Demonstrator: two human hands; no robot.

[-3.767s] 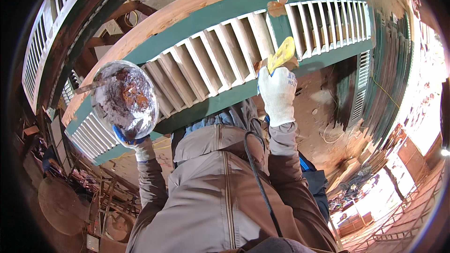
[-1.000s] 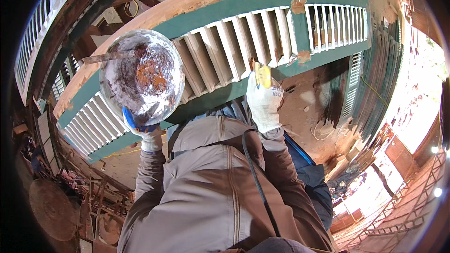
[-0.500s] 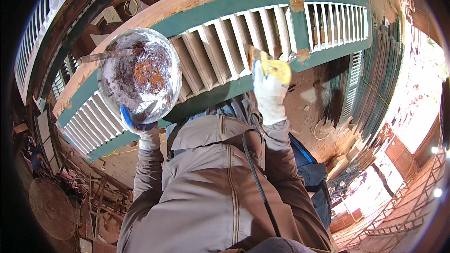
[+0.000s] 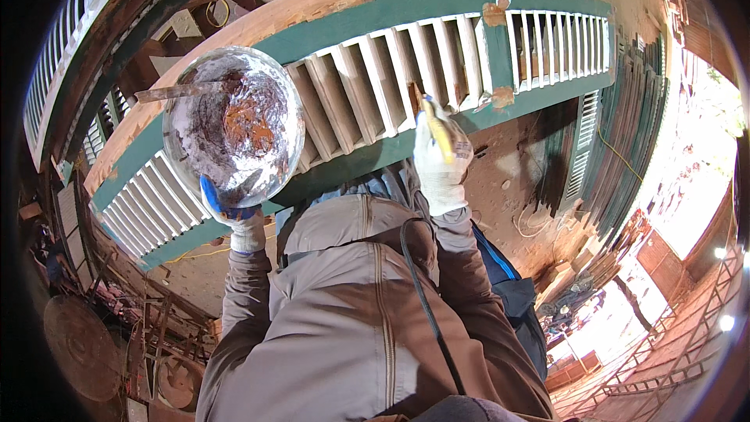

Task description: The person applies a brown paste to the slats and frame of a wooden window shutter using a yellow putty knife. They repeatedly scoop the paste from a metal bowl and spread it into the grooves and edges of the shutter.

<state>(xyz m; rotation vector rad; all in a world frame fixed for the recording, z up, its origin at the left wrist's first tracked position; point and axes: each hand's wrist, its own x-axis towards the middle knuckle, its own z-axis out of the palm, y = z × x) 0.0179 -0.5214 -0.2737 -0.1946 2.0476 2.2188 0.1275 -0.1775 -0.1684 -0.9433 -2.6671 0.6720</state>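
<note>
While we look down past the brown jacket (image 4: 367,328), both gloved hands are up at a long green louvered shutter (image 4: 437,62) that lies flat in front of us. Our left hand (image 4: 238,215), in a white glove with blue fingertips, is curled under a round metal bowl (image 4: 233,125) and grips it from below, holding it up over the left stretch of the shutter. The inside of the bowl is smeared with whitish and rusty-brown paste, and a flat blade (image 4: 176,92) rests across its upper left rim, sticking out past the edge.

Our right hand (image 4: 440,160), in a white glove, is closed around a yellow-handled tool (image 4: 434,121). The tool's tip sits against the pale slats right by the shutter's near green rail, roughly at the middle of its length. We can't make out the tip itself, it's too small and partly behind the glove.

The shutter's far rail has bare, stripped wood along its outer edge, and there are scraped patches on the green crossbar (image 4: 497,47) toward the right end. More green shutters (image 4: 633,133) lean stacked over by the right end. Below the near rail we see a reddish dirt floor (image 4: 531,180) with a loose bit of cord on it. Off to the lower left there's a pile of rusty metal parts (image 4: 117,336), including a round disc.
</note>
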